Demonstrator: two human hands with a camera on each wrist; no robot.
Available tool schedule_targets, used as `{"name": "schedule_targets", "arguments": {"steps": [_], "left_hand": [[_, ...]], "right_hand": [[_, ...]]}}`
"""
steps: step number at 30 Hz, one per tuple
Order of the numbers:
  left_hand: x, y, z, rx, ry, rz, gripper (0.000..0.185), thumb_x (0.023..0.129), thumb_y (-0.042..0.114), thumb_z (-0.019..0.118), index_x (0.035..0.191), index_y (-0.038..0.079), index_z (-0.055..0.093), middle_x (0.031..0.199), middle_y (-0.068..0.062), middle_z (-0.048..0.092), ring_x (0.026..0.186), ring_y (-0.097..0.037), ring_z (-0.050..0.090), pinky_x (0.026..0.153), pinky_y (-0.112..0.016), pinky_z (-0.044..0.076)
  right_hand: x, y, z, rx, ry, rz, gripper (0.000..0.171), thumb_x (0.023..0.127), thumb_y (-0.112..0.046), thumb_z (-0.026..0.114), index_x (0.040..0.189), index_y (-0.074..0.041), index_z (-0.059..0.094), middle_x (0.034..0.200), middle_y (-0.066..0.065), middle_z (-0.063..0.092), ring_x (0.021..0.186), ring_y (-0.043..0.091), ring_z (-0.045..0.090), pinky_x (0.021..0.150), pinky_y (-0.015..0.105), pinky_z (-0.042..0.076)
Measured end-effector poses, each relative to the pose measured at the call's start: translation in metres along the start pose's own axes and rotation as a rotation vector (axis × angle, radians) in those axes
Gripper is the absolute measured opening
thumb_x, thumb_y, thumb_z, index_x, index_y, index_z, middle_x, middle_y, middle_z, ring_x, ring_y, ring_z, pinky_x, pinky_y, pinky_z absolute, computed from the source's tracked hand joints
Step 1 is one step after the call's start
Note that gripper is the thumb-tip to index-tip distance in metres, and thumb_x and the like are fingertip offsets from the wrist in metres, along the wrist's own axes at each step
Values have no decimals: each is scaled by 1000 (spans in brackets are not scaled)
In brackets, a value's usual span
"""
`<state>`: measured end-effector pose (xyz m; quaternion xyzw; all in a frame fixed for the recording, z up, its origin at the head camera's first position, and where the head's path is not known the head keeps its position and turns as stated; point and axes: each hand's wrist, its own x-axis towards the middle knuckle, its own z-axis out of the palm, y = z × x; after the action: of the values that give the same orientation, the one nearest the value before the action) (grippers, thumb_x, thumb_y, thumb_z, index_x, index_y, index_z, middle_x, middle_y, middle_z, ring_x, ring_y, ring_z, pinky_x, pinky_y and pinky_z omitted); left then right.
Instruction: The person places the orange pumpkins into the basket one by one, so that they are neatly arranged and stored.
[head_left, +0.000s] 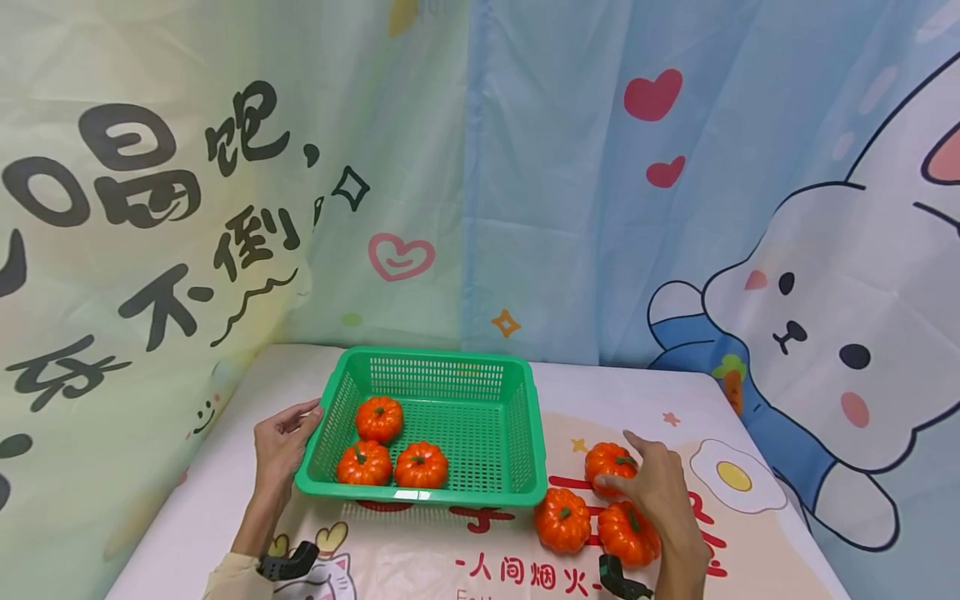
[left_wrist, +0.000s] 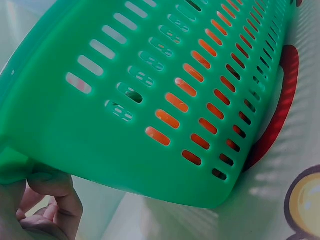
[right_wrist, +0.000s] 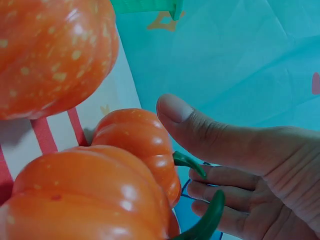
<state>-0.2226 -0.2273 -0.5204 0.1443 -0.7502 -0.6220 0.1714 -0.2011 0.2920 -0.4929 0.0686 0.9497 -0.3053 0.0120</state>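
Observation:
A green plastic basket (head_left: 480,496) with slotted walls holds three small orange pumpkins, one of them the pumpkin (head_left: 422,465) by the front wall. My left hand (head_left: 281,446) grips the basket's left rim, its fingers curled at the edge in the left wrist view. Right of the basket lie three more pumpkins with green stems. Over the farthest pumpkin (head_left: 604,467) my right hand (head_left: 660,483) spreads, thumb on the near side and fingers beyond. The right wrist view shows the thumb (right_wrist: 200,130) apart from the fingers, close to that pumpkin's stem.
Closer to me lie a left pumpkin (head_left: 562,521) and a right pumpkin (head_left: 628,535), the latter partly under my right forearm. A printed cloth (head_left: 420,550) covers the table. Behind it hangs a curtain (head_left: 540,208) with cartoon pictures.

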Motion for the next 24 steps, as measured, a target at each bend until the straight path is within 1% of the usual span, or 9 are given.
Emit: {"name": "schedule_targets", "arguments": {"steps": [9, 18, 24], "left_hand": [[0, 0, 0, 1, 3, 6, 35, 104, 21, 77, 130, -2, 77, 92, 11, 78, 76, 1, 68, 66, -17, 58], [-1, 1, 0, -21, -1, 11, 34, 103, 18, 77, 129, -5, 77, 84, 22, 74, 76, 2, 68, 66, -16, 58], [0, 1, 1, -13, 1, 15, 34, 103, 18, 77, 129, -4, 77, 85, 21, 75, 76, 2, 68, 65, -17, 58]], "right_hand": [[2, 8, 4, -12, 6, 12, 93, 87, -20, 94, 160, 8, 44, 156, 39, 51, 145, 62, 48, 113, 70, 45], [3, 11, 8, -5, -26, 46, 94, 88, -23, 94, 161, 9, 43, 156, 39, 51, 146, 61, 47, 114, 69, 45], [3, 13, 10, 8, -32, 58, 93, 89, -22, 93, 161, 9, 43, 155, 39, 53, 145, 59, 48, 116, 70, 44]]}}
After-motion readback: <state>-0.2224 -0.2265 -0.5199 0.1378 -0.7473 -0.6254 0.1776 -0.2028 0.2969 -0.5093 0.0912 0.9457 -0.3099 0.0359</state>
